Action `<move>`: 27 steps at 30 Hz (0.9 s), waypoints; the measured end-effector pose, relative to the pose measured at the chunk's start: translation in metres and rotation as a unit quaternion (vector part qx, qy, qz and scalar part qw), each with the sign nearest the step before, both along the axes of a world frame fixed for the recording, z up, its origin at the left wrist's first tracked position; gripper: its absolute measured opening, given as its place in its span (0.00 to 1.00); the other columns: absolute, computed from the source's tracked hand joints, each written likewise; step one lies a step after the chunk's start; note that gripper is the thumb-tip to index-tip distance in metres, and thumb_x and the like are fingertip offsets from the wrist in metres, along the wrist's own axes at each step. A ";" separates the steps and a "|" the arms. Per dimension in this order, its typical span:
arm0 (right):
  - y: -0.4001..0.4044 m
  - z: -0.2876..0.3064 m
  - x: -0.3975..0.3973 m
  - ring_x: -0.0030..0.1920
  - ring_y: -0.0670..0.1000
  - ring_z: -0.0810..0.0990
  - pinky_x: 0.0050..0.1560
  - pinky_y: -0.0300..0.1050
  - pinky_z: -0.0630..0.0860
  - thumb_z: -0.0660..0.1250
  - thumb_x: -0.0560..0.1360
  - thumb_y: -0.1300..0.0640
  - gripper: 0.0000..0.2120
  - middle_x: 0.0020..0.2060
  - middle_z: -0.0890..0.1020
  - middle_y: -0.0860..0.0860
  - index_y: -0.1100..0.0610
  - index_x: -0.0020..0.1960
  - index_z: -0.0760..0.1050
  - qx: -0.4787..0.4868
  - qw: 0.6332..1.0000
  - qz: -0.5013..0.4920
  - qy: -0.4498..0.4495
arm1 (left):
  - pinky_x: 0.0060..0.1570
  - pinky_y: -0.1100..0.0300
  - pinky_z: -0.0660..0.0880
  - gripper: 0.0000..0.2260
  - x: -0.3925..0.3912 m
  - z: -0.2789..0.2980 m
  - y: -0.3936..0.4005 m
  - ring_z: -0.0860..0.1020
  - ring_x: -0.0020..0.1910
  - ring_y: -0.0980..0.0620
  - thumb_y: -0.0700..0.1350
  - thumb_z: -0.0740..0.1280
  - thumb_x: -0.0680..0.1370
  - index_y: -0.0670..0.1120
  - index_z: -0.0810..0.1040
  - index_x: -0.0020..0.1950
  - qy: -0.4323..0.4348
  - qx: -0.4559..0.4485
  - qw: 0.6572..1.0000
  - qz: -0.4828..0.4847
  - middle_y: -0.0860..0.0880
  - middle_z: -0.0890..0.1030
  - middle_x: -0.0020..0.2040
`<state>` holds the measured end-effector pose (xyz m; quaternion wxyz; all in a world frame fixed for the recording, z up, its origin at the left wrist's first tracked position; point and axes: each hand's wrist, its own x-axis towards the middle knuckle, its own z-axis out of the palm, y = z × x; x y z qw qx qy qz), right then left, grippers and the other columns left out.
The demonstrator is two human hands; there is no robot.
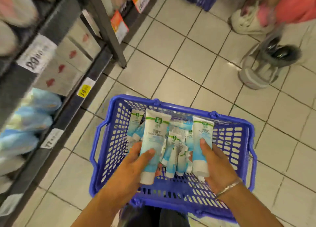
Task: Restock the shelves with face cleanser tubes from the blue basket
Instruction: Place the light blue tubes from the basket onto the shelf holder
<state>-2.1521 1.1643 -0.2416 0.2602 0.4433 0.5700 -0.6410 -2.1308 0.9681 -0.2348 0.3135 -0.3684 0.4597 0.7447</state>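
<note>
- My left hand (136,160) is wrapped round one face cleanser tube (153,146), thumb across its front near the lower middle, fingers behind it.
- My right hand (213,162) grips a second tube (201,141) the same way, thumb lying along its front, cap end down by my palm.
- Both tubes sit low in the centre of the frame, lifted just above the loose pile of tubes (174,151) lying in the blue basket (246,141), which stands on the tiled floor (171,56).
- I judge these tubes to be light and soft-walled: plastic that gives under a squeeze, a little slick on its glossy face, not fragile.
- The best hold, I think, is around the body near the cap, where the tube is fullest and firmest; the flat crimped end at the top would bend.
- Squeezing hard seems needless; a loose wrap should carry one in each hand.
- Looks: white at the crimp with a green band and small green logo, fading to pale blue lower down, with a white cap; the print is too blurred to read.
- The shelves (82,83) run up the left side of the frame, with blurred price tags on their edges.
</note>
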 end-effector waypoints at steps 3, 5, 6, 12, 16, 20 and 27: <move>-0.010 0.053 -0.025 0.33 0.50 0.82 0.28 0.41 0.76 0.66 0.68 0.48 0.12 0.36 0.83 0.52 0.53 0.47 0.78 -0.003 0.999 0.017 0.041 | 0.27 0.61 0.76 0.16 -0.015 0.058 -0.009 0.81 0.31 0.54 0.48 0.66 0.65 0.46 0.79 0.51 0.017 -0.003 0.999 0.033 0.47 0.84 0.37; -0.019 0.096 -0.037 0.30 0.47 0.82 0.27 0.41 0.77 0.65 0.72 0.51 0.08 0.32 0.83 0.49 0.53 0.48 0.77 -0.007 0.998 0.015 0.055 | 0.25 0.64 0.75 0.12 -0.020 0.101 -0.020 0.80 0.29 0.58 0.45 0.67 0.67 0.46 0.79 0.49 0.037 -0.014 0.999 0.033 0.50 0.83 0.34; -0.023 0.120 -0.040 0.30 0.47 0.81 0.27 0.41 0.77 0.65 0.73 0.52 0.07 0.32 0.83 0.49 0.53 0.48 0.77 -0.005 0.998 0.013 0.064 | 0.25 0.67 0.74 0.08 -0.022 0.122 -0.025 0.79 0.28 0.61 0.42 0.66 0.70 0.47 0.78 0.48 0.048 -0.023 0.998 0.029 0.53 0.83 0.33; -0.055 0.268 -0.055 0.26 0.46 0.79 0.25 0.38 0.74 0.63 0.75 0.50 0.10 0.29 0.80 0.51 0.57 0.48 0.74 -0.038 0.991 -0.021 0.129 | 0.25 0.61 0.76 0.16 -0.038 0.255 -0.064 0.81 0.29 0.51 0.48 0.65 0.67 0.41 0.77 0.51 0.080 -0.004 0.994 0.069 0.44 0.83 0.34; -0.090 0.371 -0.062 0.24 0.46 0.78 0.23 0.36 0.74 0.59 0.77 0.50 0.11 0.33 0.78 0.56 0.58 0.49 0.73 -0.078 0.983 -0.009 0.167 | 0.30 0.59 0.78 0.17 -0.046 0.354 -0.096 0.82 0.34 0.51 0.48 0.66 0.67 0.42 0.77 0.52 0.140 -0.003 0.986 0.095 0.44 0.84 0.38; -0.102 0.446 -0.042 0.25 0.47 0.79 0.23 0.37 0.75 0.59 0.77 0.50 0.10 0.32 0.81 0.54 0.56 0.48 0.74 -0.079 0.979 0.015 0.187 | 0.32 0.56 0.80 0.18 -0.007 0.436 -0.098 0.82 0.35 0.50 0.50 0.69 0.64 0.43 0.78 0.50 0.145 0.009 0.977 0.156 0.44 0.84 0.39; -0.169 0.533 -0.007 0.33 0.50 0.79 0.32 0.44 0.75 0.57 0.78 0.49 0.10 0.37 0.80 0.52 0.53 0.50 0.73 -0.137 0.933 0.227 0.243 | 0.28 0.55 0.79 0.20 0.092 0.545 -0.122 0.82 0.30 0.51 0.49 0.67 0.64 0.41 0.76 0.52 0.169 -0.048 0.920 0.351 0.45 0.83 0.35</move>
